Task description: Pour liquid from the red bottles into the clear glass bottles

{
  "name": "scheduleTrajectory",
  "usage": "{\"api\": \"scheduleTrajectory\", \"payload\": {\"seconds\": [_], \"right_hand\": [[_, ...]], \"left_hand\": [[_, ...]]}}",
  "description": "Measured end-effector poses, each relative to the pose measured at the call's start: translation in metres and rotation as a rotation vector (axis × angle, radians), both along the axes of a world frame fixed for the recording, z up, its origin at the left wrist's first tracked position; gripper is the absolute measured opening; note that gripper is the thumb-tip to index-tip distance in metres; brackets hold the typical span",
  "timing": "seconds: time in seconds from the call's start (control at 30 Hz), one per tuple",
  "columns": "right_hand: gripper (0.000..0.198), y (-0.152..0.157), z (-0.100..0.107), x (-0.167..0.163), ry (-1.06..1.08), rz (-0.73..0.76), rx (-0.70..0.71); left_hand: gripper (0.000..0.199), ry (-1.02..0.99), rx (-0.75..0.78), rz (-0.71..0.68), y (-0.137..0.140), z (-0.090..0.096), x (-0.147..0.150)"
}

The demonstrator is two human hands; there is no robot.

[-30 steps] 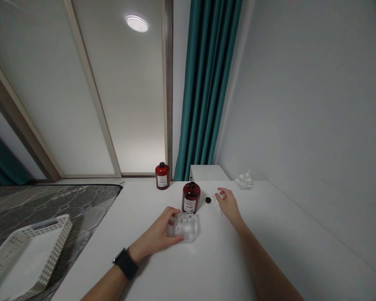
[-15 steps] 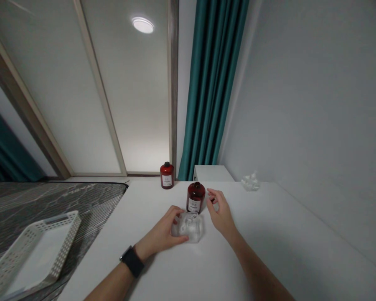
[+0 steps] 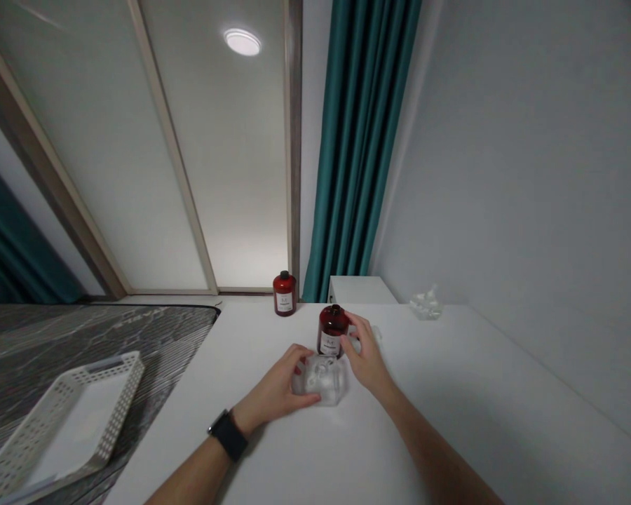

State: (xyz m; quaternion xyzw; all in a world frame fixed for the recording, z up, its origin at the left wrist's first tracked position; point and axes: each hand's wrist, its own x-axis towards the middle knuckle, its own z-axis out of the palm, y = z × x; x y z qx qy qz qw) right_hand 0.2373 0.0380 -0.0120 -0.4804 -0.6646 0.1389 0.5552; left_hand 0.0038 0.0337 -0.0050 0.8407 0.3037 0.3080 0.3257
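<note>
Beyond my left hand (image 3: 278,390) and its clear container (image 3: 323,384), the nearer red bottle (image 3: 331,328) blocks me; my right hand (image 3: 367,359) touches its side. Rightward, the white table (image 3: 467,393) leaves passage, crumpled clear plastic (image 3: 425,306) standing farther off.

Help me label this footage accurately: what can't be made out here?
Head view:
- Nearer dark-red, rounded bottle: fine label print too small.
- Colourless transparent object: partly hidden by the bare right hand.
- White perforated plastic basket: one corner cut off by left edge.
- Far clear, jagged object: too blurred to identify.
</note>
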Motion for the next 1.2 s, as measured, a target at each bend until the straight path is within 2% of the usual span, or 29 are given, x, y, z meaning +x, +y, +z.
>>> {"api": "scheduleTrajectory", "payload": {"seconds": [0.23, 0.5, 0.67, 0.8, 1.03, 1.2], "right_hand": [[0.035, 0.016, 0.005, -0.010, 0.026, -0.095, -0.015], [0.045, 0.041, 0.014, -0.022, 0.047, -0.132, -0.167], [0.045, 0.043, 0.015, -0.017, 0.083, -0.013, -0.201], [0.043, 0.038, 0.016, -0.007, 0.109, 0.148, -0.239], [0.038, 0.023, 0.033, 0.007, 0.128, 0.375, -0.333], [0.041, 0.012, 0.039, 0.012, 0.163, 0.426, -0.407]], "left_hand": [[0.056, 0.044, 0.052, 0.070, 0.008, 0.006, -0.015], [0.050, 0.051, 0.063, 0.171, 0.020, 0.003, -0.027], [0.050, 0.027, 0.056, 0.183, 0.021, 0.000, -0.028], [0.050, 0.027, 0.049, 0.192, 0.022, 0.000, -0.027], [0.049, 0.026, 0.042, 0.187, 0.020, 0.000, -0.027], [0.050, 0.015, 0.024, 0.181, 0.019, 0.001, -0.027]]}}
